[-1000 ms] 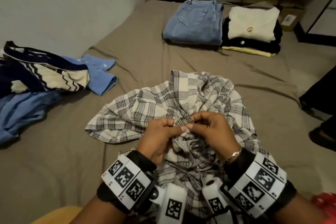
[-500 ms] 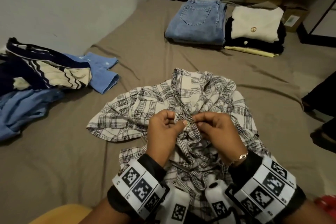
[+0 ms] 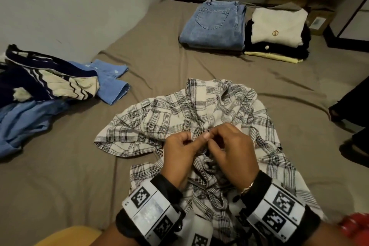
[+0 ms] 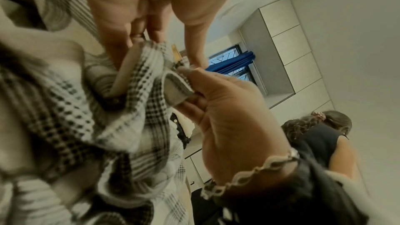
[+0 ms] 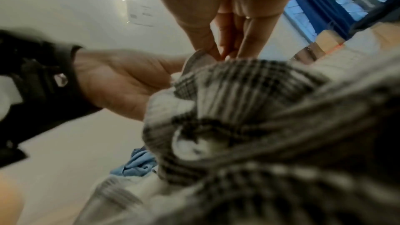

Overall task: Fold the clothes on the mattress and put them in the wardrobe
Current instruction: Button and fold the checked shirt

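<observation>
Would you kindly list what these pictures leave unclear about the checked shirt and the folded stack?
- Head view: the left hand and right hand cover the spot they pinch on the black-and-white checked shirt.
- Wrist views: the shirt is blurred.
- Head view: the cream folded top hides the dark garment beneath.

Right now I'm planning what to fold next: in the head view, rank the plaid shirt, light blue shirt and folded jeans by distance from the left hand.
1. plaid shirt, pinched by the left hand.
2. light blue shirt, left.
3. folded jeans, far side of the mattress.
</observation>
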`<state>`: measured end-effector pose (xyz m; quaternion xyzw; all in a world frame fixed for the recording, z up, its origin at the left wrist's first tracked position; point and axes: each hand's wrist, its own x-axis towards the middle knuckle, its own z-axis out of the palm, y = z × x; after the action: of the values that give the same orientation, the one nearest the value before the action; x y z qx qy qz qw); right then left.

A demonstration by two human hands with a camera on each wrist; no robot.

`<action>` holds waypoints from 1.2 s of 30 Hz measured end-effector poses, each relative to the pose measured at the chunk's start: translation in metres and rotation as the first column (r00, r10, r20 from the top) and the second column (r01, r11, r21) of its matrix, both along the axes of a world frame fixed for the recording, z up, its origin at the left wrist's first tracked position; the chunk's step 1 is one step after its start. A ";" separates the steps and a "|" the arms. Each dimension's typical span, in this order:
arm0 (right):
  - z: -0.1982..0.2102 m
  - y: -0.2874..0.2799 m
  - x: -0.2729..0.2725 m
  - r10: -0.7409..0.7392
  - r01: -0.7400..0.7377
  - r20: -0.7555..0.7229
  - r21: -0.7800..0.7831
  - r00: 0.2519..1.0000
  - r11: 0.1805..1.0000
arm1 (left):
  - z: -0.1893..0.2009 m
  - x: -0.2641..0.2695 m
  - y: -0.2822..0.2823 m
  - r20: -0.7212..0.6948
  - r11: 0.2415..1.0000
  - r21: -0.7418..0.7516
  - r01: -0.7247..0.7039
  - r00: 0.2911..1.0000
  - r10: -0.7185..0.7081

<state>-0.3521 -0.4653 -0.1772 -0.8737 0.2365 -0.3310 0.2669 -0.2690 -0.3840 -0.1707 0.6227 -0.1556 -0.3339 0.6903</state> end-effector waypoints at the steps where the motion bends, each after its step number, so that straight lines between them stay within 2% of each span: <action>1: -0.001 0.001 -0.001 -0.003 0.002 -0.013 -0.069 1.000 0.998 | -0.001 0.000 0.000 -0.033 1.000 -0.003 -0.002 0.999 0.002; 3: -0.001 0.002 0.000 -0.008 0.002 -0.041 -0.155 0.999 0.988 | 0.000 0.001 -0.001 -0.083 1.000 -0.005 -0.005 0.997 0.005; 6: -0.002 0.002 0.000 0.002 -0.009 -0.048 -0.143 0.999 0.990 | 0.000 0.002 -0.001 -0.122 1.000 -0.002 0.001 0.993 -0.001; 10: 0.002 0.001 -0.001 0.041 -0.040 -0.037 0.041 0.998 0.998 | 0.002 0.003 0.000 -0.147 1.000 0.006 0.021 0.989 -0.020; 14: 0.005 -0.009 -0.001 0.075 -0.065 -0.032 0.252 0.997 0.965 | -0.003 0.005 -0.001 -0.032 0.998 0.018 0.060 0.998 -0.059; 15: 0.006 -0.012 -0.001 0.095 -0.086 -0.006 0.367 0.995 0.926 | -0.003 0.005 -0.001 -0.036 0.997 0.000 0.075 0.997 -0.075; 16: 0.007 -0.013 -0.001 0.115 -0.126 0.053 0.524 0.992 0.842 | 0.000 0.005 -0.001 -0.054 0.995 -0.018 0.095 0.994 -0.095; 18: 0.012 -0.015 -0.004 0.103 -0.233 0.212 0.802 0.972 0.550 | 0.009 0.004 0.000 -0.156 0.988 -0.063 0.139 0.977 -0.148; 19: 0.014 -0.017 -0.006 0.110 -0.269 0.246 0.858 0.963 0.437 | 0.013 0.005 0.002 -0.214 0.983 -0.066 0.171 0.960 -0.181; 20: 0.017 -0.021 -0.010 0.176 -0.268 0.212 0.866 0.961 0.421 | 0.015 0.006 0.005 -0.251 0.974 -0.031 0.226 0.941 -0.227; 21: 0.020 -0.027 -0.014 0.286 -0.240 0.109 0.844 0.952 0.479 | 0.015 0.009 0.010 -0.217 0.948 0.074 0.309 0.933 -0.287; 22: 0.026 -0.035 -0.019 0.405 -0.217 -0.041 0.792 0.913 0.570 | 0.014 0.014 0.015 -0.110 0.886 0.242 0.396 0.918 -0.380; 23: 0.032 -0.045 -0.023 0.474 -0.201 -0.183 0.734 0.861 0.649 | 0.013 0.021 0.019 0.033 0.800 0.417 0.432 0.872 -0.488; 24: 0.039 -0.058 -0.023 0.480 -0.193 -0.286 0.660 0.829 0.726 | 0.016 0.029 0.021 0.174 0.743 0.547 0.386 0.816 -0.552; 25: 0.047 -0.072 -0.020 0.431 -0.179 -0.344 0.571 0.834 0.801 | 0.022 0.040 0.019 0.324 0.754 0.598 0.270 0.779 -0.536; 27: 0.064 -0.093 0.001 0.268 -0.118 -0.384 0.371 0.884 0.921 | 0.039 0.065 0.005 0.530 0.862 0.503 0.068 0.763 -0.370; 29: 0.068 -0.100 0.041 0.220 -0.136 -0.386 0.232 0.896 0.963 | 0.045 0.090 -0.020 0.572 0.906 0.422 0.031 0.766 -0.292; 31: 0.057 -0.095 0.083 0.190 -0.138 -0.454 0.145 0.870 0.980 | 0.032 0.109 -0.048 0.508 0.883 0.464 0.066 0.797 -0.327; 32: 0.047 -0.091 0.100 0.130 -0.108 -0.532 0.073 0.836 0.991 | 0.019 0.117 -0.060 0.458 0.856 0.512 0.077 0.818 -0.347; 34: 0.024 -0.085 0.116 -0.015 -0.046 -0.704 -0.068 0.710 0.997 | -0.005 0.127 -0.078 0.382 0.800 0.596 0.068 0.852 -0.357; 36: 0.008 -0.090 0.115 -0.130 -0.012 -0.763 -0.177 0.633 0.984 | -0.021 0.133 -0.089 0.389 0.734 0.678 0.032 0.832 -0.396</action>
<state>-0.2372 -0.5555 -0.1692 -0.9418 0.3280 0.0467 0.0561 -0.1364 -0.4735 -0.1913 0.8632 -0.2808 -0.2701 0.3209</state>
